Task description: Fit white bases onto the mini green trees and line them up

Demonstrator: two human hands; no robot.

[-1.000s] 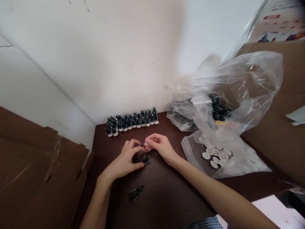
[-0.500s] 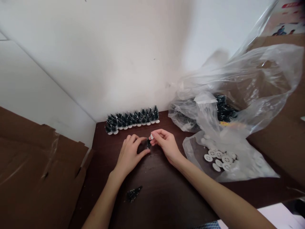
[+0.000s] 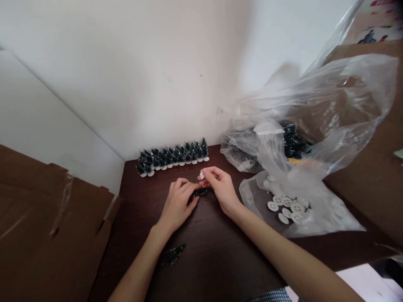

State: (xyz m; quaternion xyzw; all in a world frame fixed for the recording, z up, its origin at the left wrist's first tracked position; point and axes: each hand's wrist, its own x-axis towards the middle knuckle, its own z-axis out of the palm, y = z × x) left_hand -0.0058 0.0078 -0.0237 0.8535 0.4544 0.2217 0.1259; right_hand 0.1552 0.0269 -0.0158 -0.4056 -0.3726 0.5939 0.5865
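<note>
My left hand (image 3: 180,200) has its fingers closed on a small dark green, snow-flecked miniature tree (image 3: 199,192) that lies on its side just above the dark table. My right hand (image 3: 220,187) pinches a small white round base (image 3: 202,175) between thumb and fingers, a little above the tree. The base and the tree look apart. A second miniature tree (image 3: 175,254) lies loose on the table, nearer to me and beside my left forearm. Along the wall stand rows of upright trees (image 3: 176,156) on white bases.
A clear plastic bag (image 3: 327,226) with several white discs (image 3: 297,208) lies on the right. Behind it another plastic bag (image 3: 241,147) holds dark trees (image 3: 292,140). Brown cardboard (image 3: 40,226) borders the table (image 3: 208,247) on the left, and a carton (image 3: 362,167) on the right.
The tree in my left hand has turned from roughly upright to lying sideways, pointing right. My right hand keeps its pinch on the white base and has risen slightly.
</note>
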